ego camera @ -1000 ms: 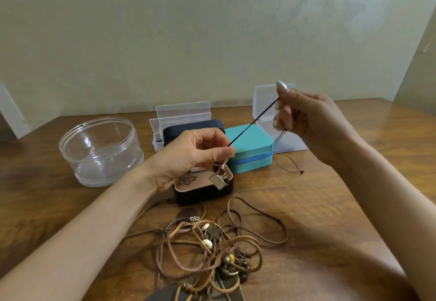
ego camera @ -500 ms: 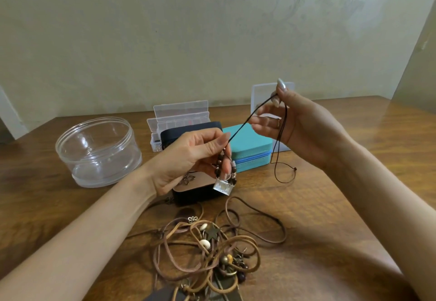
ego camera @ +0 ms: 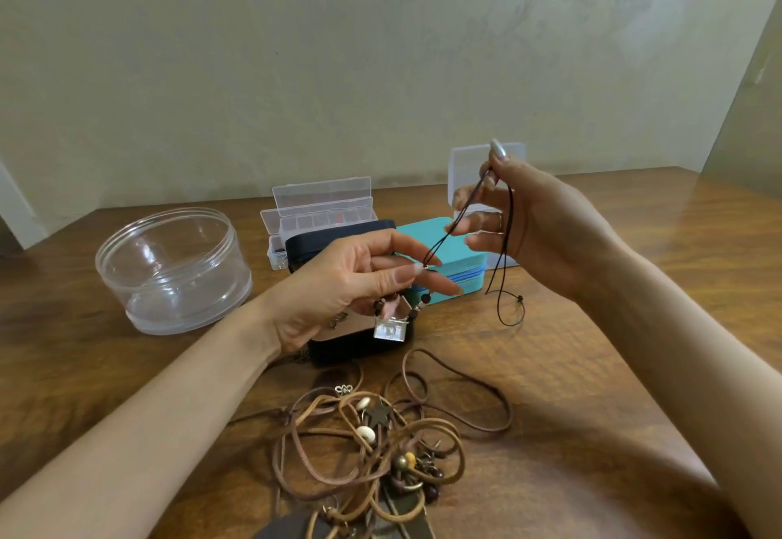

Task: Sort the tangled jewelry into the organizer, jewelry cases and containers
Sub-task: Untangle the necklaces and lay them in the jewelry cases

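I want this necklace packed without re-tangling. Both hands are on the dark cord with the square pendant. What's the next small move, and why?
Probably coil the slack round the fingers of the right hand. That hand pinches the dark cord high, yet a loop dangles toward the table, while the square pendant hangs from the left hand by the open black case.

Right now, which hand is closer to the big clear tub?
Left. The left hand is just right of the tub, gripping the beaded end of a necklace. The right hand is farther right, past the teal case, pinching the same necklace.
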Demonstrator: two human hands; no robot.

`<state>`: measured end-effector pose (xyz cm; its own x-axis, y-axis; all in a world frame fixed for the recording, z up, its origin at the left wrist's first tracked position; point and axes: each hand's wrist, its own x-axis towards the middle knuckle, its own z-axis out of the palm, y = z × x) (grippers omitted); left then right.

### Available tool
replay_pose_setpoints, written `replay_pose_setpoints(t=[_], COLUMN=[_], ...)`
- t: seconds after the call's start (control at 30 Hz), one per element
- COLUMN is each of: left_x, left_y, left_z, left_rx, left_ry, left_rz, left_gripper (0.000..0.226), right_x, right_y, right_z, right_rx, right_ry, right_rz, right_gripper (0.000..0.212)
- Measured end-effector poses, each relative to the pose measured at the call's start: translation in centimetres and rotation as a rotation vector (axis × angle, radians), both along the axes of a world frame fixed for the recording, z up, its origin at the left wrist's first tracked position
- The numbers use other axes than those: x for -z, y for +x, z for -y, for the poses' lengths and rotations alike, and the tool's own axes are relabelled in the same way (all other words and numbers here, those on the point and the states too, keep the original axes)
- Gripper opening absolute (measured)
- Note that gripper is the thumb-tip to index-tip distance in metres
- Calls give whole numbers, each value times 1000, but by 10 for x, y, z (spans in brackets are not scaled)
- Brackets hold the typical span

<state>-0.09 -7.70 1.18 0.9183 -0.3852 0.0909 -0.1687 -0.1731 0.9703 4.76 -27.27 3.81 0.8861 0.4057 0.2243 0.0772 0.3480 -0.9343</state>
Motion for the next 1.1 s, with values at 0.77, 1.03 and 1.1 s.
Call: replay_pose_setpoints(t=[0.77, 1.03, 1.1], left_x=[5, 7, 6], left_y=[4, 3, 0], left_z=[2, 2, 5], left_rx=[39, 19, 59], left_ry=[97, 142, 113], left_rz=[40, 58, 45], left_gripper=[19, 22, 24], right_x=[-6, -7, -6], right_y=[1, -1, -2], right_z=[5, 4, 2], right_rx=[-8, -35, -40], right_ry=[261, 311, 293], right_rz=[-112, -90, -85], right_gripper=[28, 27, 26])
